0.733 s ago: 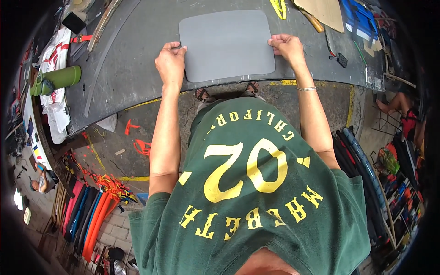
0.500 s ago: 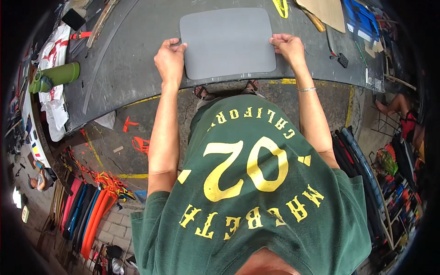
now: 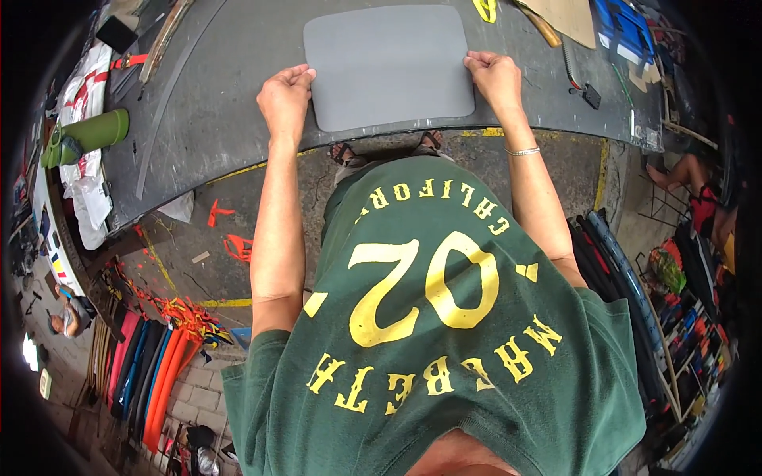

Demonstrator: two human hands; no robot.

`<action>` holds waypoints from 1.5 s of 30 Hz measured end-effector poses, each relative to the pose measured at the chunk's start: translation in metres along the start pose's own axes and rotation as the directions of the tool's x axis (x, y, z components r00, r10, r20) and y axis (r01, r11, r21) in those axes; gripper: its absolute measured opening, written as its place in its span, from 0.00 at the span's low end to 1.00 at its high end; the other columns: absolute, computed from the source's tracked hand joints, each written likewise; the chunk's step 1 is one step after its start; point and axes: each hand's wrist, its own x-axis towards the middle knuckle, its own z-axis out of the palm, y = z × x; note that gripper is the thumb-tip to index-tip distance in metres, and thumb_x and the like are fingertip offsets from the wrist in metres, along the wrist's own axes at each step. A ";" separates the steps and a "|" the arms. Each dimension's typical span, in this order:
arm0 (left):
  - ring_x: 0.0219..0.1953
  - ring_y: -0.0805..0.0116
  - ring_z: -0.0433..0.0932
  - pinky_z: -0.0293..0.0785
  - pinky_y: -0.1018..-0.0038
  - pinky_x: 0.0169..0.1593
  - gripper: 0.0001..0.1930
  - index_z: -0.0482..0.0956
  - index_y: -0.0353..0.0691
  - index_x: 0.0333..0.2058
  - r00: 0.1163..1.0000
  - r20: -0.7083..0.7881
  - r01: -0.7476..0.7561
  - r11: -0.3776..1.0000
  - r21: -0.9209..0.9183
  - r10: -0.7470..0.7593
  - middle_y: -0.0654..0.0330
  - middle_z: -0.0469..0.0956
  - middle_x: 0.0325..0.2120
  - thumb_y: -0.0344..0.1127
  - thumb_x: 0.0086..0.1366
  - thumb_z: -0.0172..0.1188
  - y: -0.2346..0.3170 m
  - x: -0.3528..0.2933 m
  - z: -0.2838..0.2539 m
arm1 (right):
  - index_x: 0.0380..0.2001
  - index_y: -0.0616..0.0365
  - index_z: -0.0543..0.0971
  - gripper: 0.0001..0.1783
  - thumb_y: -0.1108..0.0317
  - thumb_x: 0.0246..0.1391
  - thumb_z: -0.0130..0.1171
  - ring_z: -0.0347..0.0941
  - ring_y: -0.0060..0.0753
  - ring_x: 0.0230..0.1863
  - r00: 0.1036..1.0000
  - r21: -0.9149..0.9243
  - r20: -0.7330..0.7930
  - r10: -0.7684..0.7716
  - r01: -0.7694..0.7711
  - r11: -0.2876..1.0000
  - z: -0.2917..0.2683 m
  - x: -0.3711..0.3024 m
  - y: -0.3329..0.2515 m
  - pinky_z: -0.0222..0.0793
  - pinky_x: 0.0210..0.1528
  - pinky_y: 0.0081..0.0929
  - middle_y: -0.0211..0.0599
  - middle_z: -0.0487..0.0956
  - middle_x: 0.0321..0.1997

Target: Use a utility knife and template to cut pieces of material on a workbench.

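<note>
A grey sheet [image 3: 389, 67] with rounded corners lies on, or just over, the dark worktable, close to its near edge; I cannot tell whether it touches the top. My left hand [image 3: 286, 99] pinches the sheet's left edge between thumb and fingers. On the opposite side, my right hand [image 3: 496, 79] pinches the right edge near its upper half. Both forearms reach forward over the table's near edge, and a thin bracelet sits on the right wrist.
The dark worktable [image 3: 206, 119] holds a green bottle [image 3: 95, 129] at left, a wooden-handled tool [image 3: 541, 30], brown cardboard [image 3: 565, 17] and a blue bag [image 3: 623, 30] at right. Colourful rolls [image 3: 171, 381] stand behind on the left. Two people are partly visible at the sides.
The sheet and both hands have shifted slightly left and upward in the view, as has much of the surroundings. Both hands keep their pinch on its side edges.
</note>
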 end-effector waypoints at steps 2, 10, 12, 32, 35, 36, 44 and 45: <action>0.35 0.74 0.85 0.84 0.75 0.42 0.16 0.85 0.33 0.48 1.000 0.001 0.019 1.000 -0.022 -0.019 0.56 0.87 0.35 0.35 0.63 0.69 0.003 0.000 -0.001 | 0.45 0.55 0.87 0.17 0.60 0.55 0.70 0.80 0.18 0.27 1.000 0.051 0.008 -0.006 0.005 0.999 0.001 0.002 0.002 0.78 0.35 0.21 0.30 0.87 0.30; 0.37 0.73 0.84 0.84 0.75 0.42 0.16 0.85 0.32 0.47 0.997 0.034 0.073 0.996 -0.052 -0.071 0.58 0.86 0.37 0.34 0.63 0.70 0.001 0.005 -0.005 | 0.41 0.56 0.88 0.15 0.61 0.52 0.72 0.79 0.17 0.26 0.993 0.106 0.049 0.104 -0.108 0.988 0.001 0.002 -0.004 0.77 0.36 0.21 0.30 0.87 0.30; 0.37 0.74 0.83 0.84 0.75 0.42 0.15 0.85 0.32 0.47 0.997 0.043 0.070 0.996 -0.056 -0.067 0.58 0.86 0.38 0.34 0.63 0.70 0.000 0.006 -0.005 | 0.42 0.55 0.88 0.15 0.60 0.52 0.72 0.79 0.18 0.26 0.995 0.094 0.036 0.089 -0.092 0.991 0.002 0.002 -0.002 0.77 0.37 0.22 0.31 0.87 0.30; 0.39 0.69 0.83 0.84 0.73 0.42 0.23 0.78 0.26 0.53 0.998 0.061 0.001 0.983 -0.184 0.010 0.53 0.84 0.39 0.41 0.70 0.64 -0.015 0.006 -0.009 | 0.51 0.69 0.78 0.22 0.67 0.58 0.68 0.82 0.27 0.37 0.967 0.655 0.240 0.083 -0.224 0.721 -0.015 0.021 0.008 0.82 0.40 0.25 0.40 0.84 0.39; 0.42 0.67 0.83 0.83 0.71 0.47 0.22 0.76 0.28 0.56 0.998 0.065 0.045 0.921 -0.386 -0.022 0.53 0.82 0.44 0.38 0.71 0.62 -0.021 -0.002 -0.017 | 0.53 0.71 0.74 0.22 0.69 0.60 0.66 0.83 0.36 0.39 0.972 0.824 0.184 0.144 -0.233 0.516 -0.030 0.048 0.022 0.84 0.41 0.30 0.43 0.81 0.42; 0.42 0.67 0.83 0.83 0.71 0.47 0.22 0.76 0.28 0.56 0.997 0.071 0.030 0.918 -0.395 -0.002 0.53 0.82 0.44 0.38 0.71 0.62 -0.021 -0.004 -0.018 | 0.55 0.69 0.71 0.23 0.71 0.60 0.64 0.83 0.42 0.40 0.969 0.883 0.129 0.210 -0.209 0.420 -0.033 0.059 0.026 0.84 0.44 0.35 0.45 0.79 0.45; 0.46 0.73 0.80 0.75 0.75 0.53 0.16 0.81 0.33 0.53 0.974 -0.100 -0.218 0.960 -0.176 0.203 0.58 0.84 0.44 0.36 0.72 0.61 0.008 -0.023 -0.015 | 0.67 0.57 0.60 0.29 0.71 0.66 0.55 0.77 0.53 0.52 0.985 0.987 0.079 0.156 -0.099 0.123 -0.043 0.110 0.024 0.80 0.51 0.47 0.47 0.65 0.65; 0.46 0.74 0.80 0.75 0.76 0.53 0.16 0.80 0.33 0.54 0.973 -0.055 -0.232 0.955 -0.186 0.226 0.59 0.84 0.43 0.37 0.72 0.61 0.017 -0.026 -0.011 | 0.70 0.57 0.60 0.31 0.67 0.68 0.55 0.77 0.48 0.52 0.988 0.989 0.080 0.133 -0.096 0.116 -0.046 0.112 0.027 0.79 0.51 0.44 0.40 0.65 0.66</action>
